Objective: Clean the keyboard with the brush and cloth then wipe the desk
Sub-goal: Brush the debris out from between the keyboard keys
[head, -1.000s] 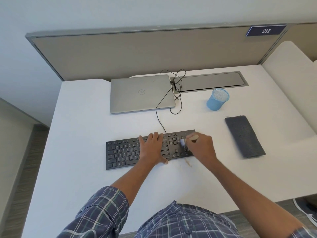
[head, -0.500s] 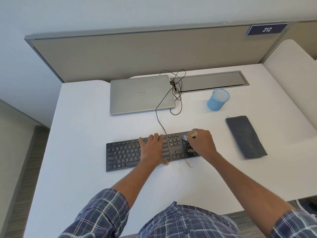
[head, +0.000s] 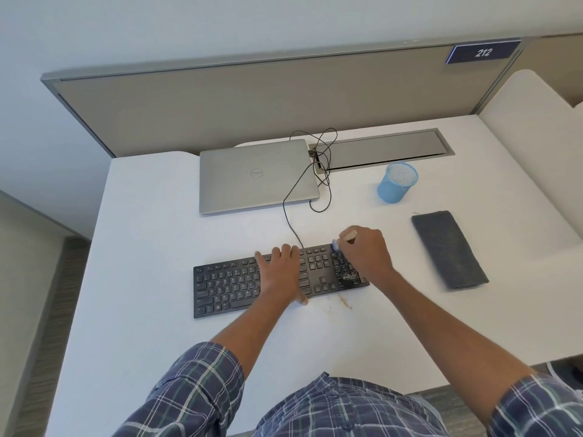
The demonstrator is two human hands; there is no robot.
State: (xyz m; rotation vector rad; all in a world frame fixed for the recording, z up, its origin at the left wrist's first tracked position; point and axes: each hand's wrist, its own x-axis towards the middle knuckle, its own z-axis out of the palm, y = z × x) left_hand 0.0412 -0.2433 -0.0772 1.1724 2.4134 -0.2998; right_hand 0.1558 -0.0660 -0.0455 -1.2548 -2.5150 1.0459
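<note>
I read this as the brushing step, worked at the number-pad end of the black keyboard (head: 227, 285), which lies near the front middle of the white desk (head: 157, 247). The left hand (head: 279, 272) lies flat across the middle keys, fingers straight, pinning the board down. The right hand (head: 366, 253) is curled round the brush (head: 349, 236), whose pale wooden handle end pokes out above the knuckles. The bristle end is mostly hidden under the hand, so I cannot tell how it meets the keys. To do this well, I would use short, light strokes along the gaps between key rows, flicking debris off the right edge and not toward the cable (head: 290, 222), and I would hold the bracing hand firm so the board does not skid. The folded grey cloth (head: 449, 249) waits untouched, well apart to the right. A brownish smear (head: 344, 301) marks the desk just in front of the keyboard, and I judge it a job for the wipe later. Behind sit a closed silver laptop (head: 255, 176), a blue mesh pen cup (head: 396, 184) and a grey cable hatch (head: 385, 149). A beige partition (head: 252, 102) carries a plate reading 212 (head: 482, 52).
</note>
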